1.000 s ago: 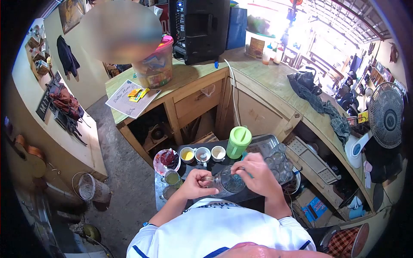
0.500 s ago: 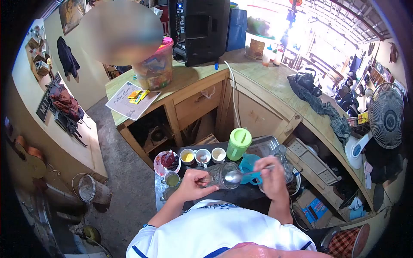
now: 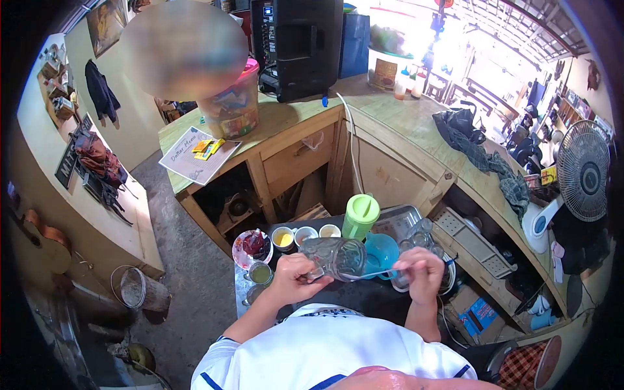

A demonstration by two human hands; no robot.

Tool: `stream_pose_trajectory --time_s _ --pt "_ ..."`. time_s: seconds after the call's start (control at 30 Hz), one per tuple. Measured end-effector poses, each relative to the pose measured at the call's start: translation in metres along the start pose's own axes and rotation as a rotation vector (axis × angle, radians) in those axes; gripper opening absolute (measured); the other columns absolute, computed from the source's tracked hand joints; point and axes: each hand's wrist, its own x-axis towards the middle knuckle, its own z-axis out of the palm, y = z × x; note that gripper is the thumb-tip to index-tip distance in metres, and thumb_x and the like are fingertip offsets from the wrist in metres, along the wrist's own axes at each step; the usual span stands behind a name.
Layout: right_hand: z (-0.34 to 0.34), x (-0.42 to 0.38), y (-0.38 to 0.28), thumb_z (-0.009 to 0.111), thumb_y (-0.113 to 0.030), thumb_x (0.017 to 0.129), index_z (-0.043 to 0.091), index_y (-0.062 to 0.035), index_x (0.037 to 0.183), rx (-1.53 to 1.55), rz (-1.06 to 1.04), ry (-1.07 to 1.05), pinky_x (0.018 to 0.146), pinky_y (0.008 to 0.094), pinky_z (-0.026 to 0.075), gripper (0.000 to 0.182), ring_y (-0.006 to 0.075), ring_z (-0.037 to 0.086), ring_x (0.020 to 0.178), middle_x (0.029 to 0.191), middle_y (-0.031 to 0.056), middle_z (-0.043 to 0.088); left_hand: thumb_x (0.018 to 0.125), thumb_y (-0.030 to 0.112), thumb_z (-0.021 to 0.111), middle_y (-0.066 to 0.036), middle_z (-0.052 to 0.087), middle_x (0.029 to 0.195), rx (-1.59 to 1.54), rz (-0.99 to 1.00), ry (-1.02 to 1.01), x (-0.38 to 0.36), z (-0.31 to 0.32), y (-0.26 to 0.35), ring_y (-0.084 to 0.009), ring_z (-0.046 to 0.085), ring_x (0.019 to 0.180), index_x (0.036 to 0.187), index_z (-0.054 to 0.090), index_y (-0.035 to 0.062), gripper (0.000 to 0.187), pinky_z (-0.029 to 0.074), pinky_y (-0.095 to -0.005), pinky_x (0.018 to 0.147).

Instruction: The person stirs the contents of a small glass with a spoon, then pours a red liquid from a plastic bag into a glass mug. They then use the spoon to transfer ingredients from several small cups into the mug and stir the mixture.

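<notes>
Your left hand [image 3: 297,275] clamps the glass [image 3: 341,259], tilted left of the jug [image 3: 391,250], your right hand [image 3: 420,269] pinches the spoon [image 3: 376,273] nearside of it; careless levering could chip the glass.

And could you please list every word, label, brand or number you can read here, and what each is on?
"Menu", on the paper sheet on the counter; the word before it looks like "Daftar".
Capitals starting with "M", on the dark wall sign; the rest is unclear.
Too small or blurred to read: the yellow packets, tub label, speaker panel, box with blue print and shirt print.
</notes>
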Motion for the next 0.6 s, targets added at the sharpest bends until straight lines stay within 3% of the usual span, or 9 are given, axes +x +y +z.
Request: stream_pose_trajectory --time_s 0.07,0.13,0.2,0.27,0.33,0.4,0.47,0.53,0.6 --pt "0.011 0.005 0.004 0.058 -0.021 0.094 0.071 -0.0017 0.091 0.019 -0.059 0.035 0.053 0.0245 0.046 0.024 0.0127 0.06 0.059 0.084 0.0093 0.07 0.062 0.011 0.082 -0.004 0.045 0.047 0.058 0.057 0.047 0.002 0.001 0.0 -0.0205 0.046 0.041 0.052 0.047 0.0075 0.036 0.033 -0.0304 0.044" --pt "0.037 0.012 -0.002 0.05 -0.032 0.099 0.07 -0.0021 0.083 -0.334 -0.015 -0.211 0.045 0.0214 0.037 0.039 0.0059 0.049 0.048 0.081 0.0105 0.07 0.062 0.01 0.081 -0.004 0.045 0.047 0.1 0.079 0.039 0.006 0.001 0.008 -0.0211 0.047 0.041 0.052 0.046 0.0076 0.036 0.034 -0.0304 0.044" --pt "0.03 0.006 0.0 0.048 -0.031 0.1 0.07 -0.0004 0.087 -0.208 0.152 -0.233 0.045 0.0204 0.036 0.04 0.0048 0.047 0.046 0.08 0.0127 0.07 0.063 0.009 0.08 -0.004 0.045 0.047 0.148 0.11 0.028 0.009 -0.001 0.01 -0.0217 0.047 0.042 0.051 0.046 0.0076 0.037 0.034 -0.0305 0.044" --pt "0.011 0.004 0.007 0.053 -0.026 0.098 0.069 0.0014 0.1 0.18 0.217 0.155 0.046 0.0188 0.035 0.032 0.0038 0.045 0.046 0.078 0.0104 0.069 0.064 0.008 0.08 -0.004 0.045 0.046 0.2 0.157 0.064 0.007 0.001 0.008 -0.0221 0.048 0.042 0.051 0.045 0.0079 0.037 0.035 -0.0309 0.045" --pt "0.019 0.006 0.009 0.054 -0.028 0.098 0.067 0.0038 0.102 0.21 0.164 0.229 0.044 0.0178 0.033 0.034 0.0019 0.044 0.046 0.076 0.0091 0.068 0.064 0.008 0.079 -0.004 0.045 0.046 0.195 0.158 0.068 0.005 0.003 0.006 -0.0222 0.049 0.042 0.051 0.045 0.008 0.037 0.036 -0.0312 0.045" --pt "0.039 0.008 0.003 0.049 -0.03 0.1 0.067 0.0053 0.092 -0.043 0.385 -0.146 0.044 0.0176 0.033 0.04 0.0008 0.042 0.045 0.077 0.0116 0.069 0.064 0.008 0.079 -0.004 0.046 0.046 0.193 0.156 0.071 0.003 0.006 0.006 -0.0223 0.049 0.042 0.051 0.045 0.0082 0.037 0.037 -0.0315 0.046" --pt "0.042 0.005 0.013 0.047 -0.032 0.1 0.067 0.0054 0.092 -0.013 0.318 -0.135 0.043 0.018 0.032 0.043 0.0004 0.041 0.044 0.07 0.0082 0.067 0.064 0.01 0.081 -0.005 0.047 0.047 0.193 0.21 0.074 0.005 0.006 0.006 -0.0201 0.048 0.04 0.055 0.049 0.0077 0.033 0.034 -0.0297 0.044" --pt "0.022 0.007 0.018 0.05 -0.032 0.099 0.068 0.0038 0.1 0.197 0.259 0.268 0.043 0.0186 0.03 0.04 0.0009 0.039 0.044 0.06 -0.0007 0.055 0.064 0.01 0.081 -0.005 0.047 0.047 0.194 0.195 0.089 0.001 0.005 0.002 -0.0203 0.048 0.04 0.054 0.048 0.0078 0.034 0.034 -0.03 0.044" --pt "0.019 0.007 0.02 0.051 -0.036 0.098 0.069 0.0027 0.101 0.239 0.195 0.302 0.042 0.0189 0.029 0.043 0.001 0.039 0.044 0.057 -0.0034 0.05 0.063 0.01 0.081 -0.006 0.047 0.047 0.191 0.178 0.098 0.0 0.004 0.002 -0.0205 0.048 0.04 0.053 0.048 0.0079 0.035 0.035 -0.0303 0.044"
